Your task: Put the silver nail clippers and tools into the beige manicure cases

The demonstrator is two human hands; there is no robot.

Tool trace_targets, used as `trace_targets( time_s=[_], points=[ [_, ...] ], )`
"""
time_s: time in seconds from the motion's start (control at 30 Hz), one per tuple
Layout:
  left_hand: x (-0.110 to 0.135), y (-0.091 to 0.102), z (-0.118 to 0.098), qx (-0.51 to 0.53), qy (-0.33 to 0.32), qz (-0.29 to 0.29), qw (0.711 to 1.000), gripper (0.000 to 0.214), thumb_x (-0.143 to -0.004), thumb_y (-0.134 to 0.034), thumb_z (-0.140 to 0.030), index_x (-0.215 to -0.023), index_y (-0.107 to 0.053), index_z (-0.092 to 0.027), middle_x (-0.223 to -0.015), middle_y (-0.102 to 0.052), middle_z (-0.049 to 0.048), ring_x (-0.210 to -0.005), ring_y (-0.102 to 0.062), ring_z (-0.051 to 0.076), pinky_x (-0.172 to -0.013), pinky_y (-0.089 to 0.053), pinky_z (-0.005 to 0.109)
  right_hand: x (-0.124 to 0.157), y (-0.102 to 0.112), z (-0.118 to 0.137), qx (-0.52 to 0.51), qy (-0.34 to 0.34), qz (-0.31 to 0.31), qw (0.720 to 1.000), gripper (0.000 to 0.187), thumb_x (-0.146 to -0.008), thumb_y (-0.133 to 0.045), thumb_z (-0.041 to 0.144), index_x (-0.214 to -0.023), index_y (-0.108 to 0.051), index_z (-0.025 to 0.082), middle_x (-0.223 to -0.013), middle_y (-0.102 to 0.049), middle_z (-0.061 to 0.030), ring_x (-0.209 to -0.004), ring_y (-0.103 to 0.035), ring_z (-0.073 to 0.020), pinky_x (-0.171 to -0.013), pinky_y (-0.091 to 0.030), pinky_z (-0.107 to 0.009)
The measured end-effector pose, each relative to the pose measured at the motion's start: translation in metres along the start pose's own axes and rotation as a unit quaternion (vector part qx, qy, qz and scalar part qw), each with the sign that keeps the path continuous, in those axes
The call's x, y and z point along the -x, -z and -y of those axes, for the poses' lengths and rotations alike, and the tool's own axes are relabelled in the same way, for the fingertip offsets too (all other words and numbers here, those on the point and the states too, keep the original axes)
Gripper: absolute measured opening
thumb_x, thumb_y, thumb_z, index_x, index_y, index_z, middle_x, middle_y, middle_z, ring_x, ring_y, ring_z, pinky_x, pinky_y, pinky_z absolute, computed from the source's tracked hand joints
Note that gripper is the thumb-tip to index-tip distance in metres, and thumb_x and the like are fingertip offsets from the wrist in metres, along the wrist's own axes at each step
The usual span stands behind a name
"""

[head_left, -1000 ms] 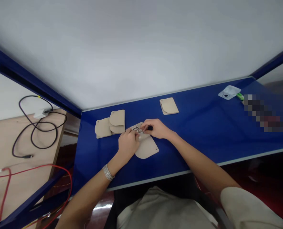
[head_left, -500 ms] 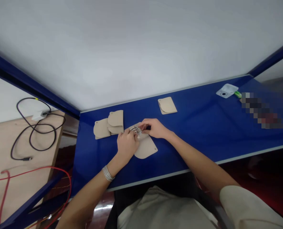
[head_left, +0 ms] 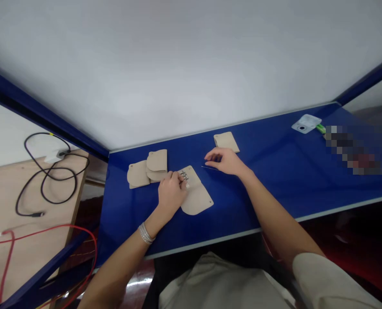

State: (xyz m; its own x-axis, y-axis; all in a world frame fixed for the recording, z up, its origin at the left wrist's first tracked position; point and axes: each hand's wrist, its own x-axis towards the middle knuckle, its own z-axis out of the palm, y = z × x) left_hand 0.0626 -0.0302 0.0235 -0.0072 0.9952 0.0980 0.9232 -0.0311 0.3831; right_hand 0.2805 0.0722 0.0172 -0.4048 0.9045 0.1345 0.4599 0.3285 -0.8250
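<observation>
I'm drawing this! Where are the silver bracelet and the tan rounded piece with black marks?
silver bracelet (head_left: 145, 233): head view, middle of its band.
tan rounded piece (head_left: 197, 200): head view, its round lower end.

Left hand (head_left: 171, 193) pinches black stitching on a beige pouch (head_left: 197, 199) lying on the blue table (head_left: 274, 189). Right hand (head_left: 224, 161) is curled and apart from it, with a thin needle (head_left: 210, 168) just beside the fingertips. 1 beige pouch (head_left: 226, 142) lies beyond.

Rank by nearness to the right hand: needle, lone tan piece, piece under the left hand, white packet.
From the right hand:
1. Thin needle, just left.
2. Lone tan piece, just beyond.
3. Tan piece under left hand, leftward.
4. White packet, far right.
</observation>
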Motion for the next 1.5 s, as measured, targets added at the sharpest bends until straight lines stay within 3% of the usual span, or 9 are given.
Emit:
trace_targets(
  time_s=[0.13,0.2,0.33,0.47,0.73,0.87,0.97,1.23,1.5],
  points=[
    [-0.001,0.000,0.003,0.021,0.009,-0.016,1.000,0.013,-0.078,-0.061,-0.024,-0.088,-0.056,-0.019,-0.091,-0.058,0.0060,-0.085,-0.059,0.022,-0.076,-0.049,0.035,0.003,-0.001,-0.006,0.096,-0.018,0.077,0.992,0.011,-0.068,-0.073,0.023,-0.077,-0.070,0.019,-0.076,-0.064,-0.0030,-0.065,-0.056,-0.0150,-0.062,-0.046,-0.028],
    [-0.003,0.001,0.005,0.030,0.013,-0.035,0.999,0.023,-0.075,-0.065,-0.026,-0.094,-0.056,-0.019,-0.098,-0.055,0.0080,-0.092,-0.058,0.024,-0.081,-0.049,0.037,0.004,-0.006,-0.005,0.112,-0.011,0.082,0.990,0.005,-0.072,-0.066,0.016,-0.074,-0.070,0.019,-0.078,-0.063,-0.0033,-0.063,-0.055,-0.0139,-0.061,-0.044,-0.028],
    [-0.005,0.003,0.009,0.031,0.011,-0.049,0.998,0.034,-0.071,-0.069,-0.029,-0.101,-0.056,-0.019,-0.102,-0.053,0.0097,-0.097,-0.056,0.027,-0.088,-0.048,0.042,0.006,-0.011,0.000,0.127,0.010,0.087,0.988,0.016,-0.072,-0.058,0.006,-0.071,-0.068,0.018,-0.080,-0.060,-0.0058,-0.071,-0.055,-0.0176,-0.072,-0.044,-0.032],
    [-0.007,0.004,0.012,0.020,0.004,-0.042,0.999,0.037,-0.071,-0.069,-0.031,-0.104,-0.056,-0.018,-0.101,-0.058,0.0100,-0.100,-0.055,0.028,-0.091,-0.046,0.043,0.007,-0.012,0.004,0.134,0.026,0.074,0.988,0.015,-0.074,-0.056,0.006,-0.072,-0.065,0.018,-0.083,-0.061,-0.0074,-0.079,-0.055,-0.0209,-0.080,-0.042,-0.036],
    [-0.008,0.002,0.014,0.025,-0.021,-0.049,0.998,0.037,-0.071,-0.070,-0.030,-0.104,-0.058,-0.018,-0.103,-0.064,0.0085,-0.100,-0.055,0.029,-0.092,-0.044,0.042,0.005,-0.019,0.018,-0.108,0.001,0.046,0.993,0.024,-0.081,-0.057,0.020,-0.105,-0.063,0.018,-0.081,-0.062,-0.0016,-0.066,-0.056,-0.0120,-0.066,-0.048,-0.028],
    [-0.010,0.001,0.016,0.035,-0.026,-0.041,0.998,0.035,-0.072,-0.069,-0.030,-0.103,-0.059,-0.018,-0.102,-0.066,0.0082,-0.098,-0.056,0.029,-0.090,-0.045,0.042,0.006,-0.035,0.025,-0.251,-0.043,0.077,0.964,0.018,-0.075,-0.066,0.025,-0.090,-0.061,0.016,-0.076,-0.062,-0.0010,-0.068,-0.061,-0.0133,-0.064,-0.051,-0.028],
    [-0.011,0.001,0.018,0.038,-0.029,-0.037,0.998,0.033,-0.072,-0.069,-0.030,-0.101,-0.059,-0.018,-0.101,-0.065,0.0083,-0.097,-0.057,0.028,-0.090,-0.044,0.041,0.008,-0.046,0.026,-0.290,-0.068,0.095,0.950,0.018,-0.071,-0.069,0.023,-0.082,-0.057,0.016,-0.072,-0.063,-0.0003,-0.067,-0.064,-0.0142,-0.063,-0.051,-0.028],
    [-0.012,0.002,0.019,0.042,-0.035,-0.031,0.998,0.031,-0.072,-0.069,-0.029,-0.099,-0.058,-0.018,-0.101,-0.064,0.0081,-0.098,-0.056,0.027,-0.090,-0.044,0.041,0.006,-0.043,0.018,-0.157,-0.090,0.092,0.979,0.013,-0.070,-0.065,0.021,-0.079,-0.056,0.017,-0.064,-0.060,0.0018,-0.053,-0.059,-0.0116,-0.053,-0.047,-0.025],
    [-0.012,0.000,0.020,0.049,-0.029,-0.027,0.998,0.031,-0.073,-0.068,-0.031,-0.100,-0.058,-0.018,-0.101,-0.063,0.0083,-0.098,-0.056,0.027,-0.091,-0.044,0.041,0.006,-0.026,0.020,-0.004,-0.095,0.110,0.989,0.018,-0.065,-0.072,0.032,-0.068,-0.064,0.016,-0.064,-0.063,-0.0014,-0.057,-0.056,-0.0124,-0.054,-0.044,-0.024]
  ],
)
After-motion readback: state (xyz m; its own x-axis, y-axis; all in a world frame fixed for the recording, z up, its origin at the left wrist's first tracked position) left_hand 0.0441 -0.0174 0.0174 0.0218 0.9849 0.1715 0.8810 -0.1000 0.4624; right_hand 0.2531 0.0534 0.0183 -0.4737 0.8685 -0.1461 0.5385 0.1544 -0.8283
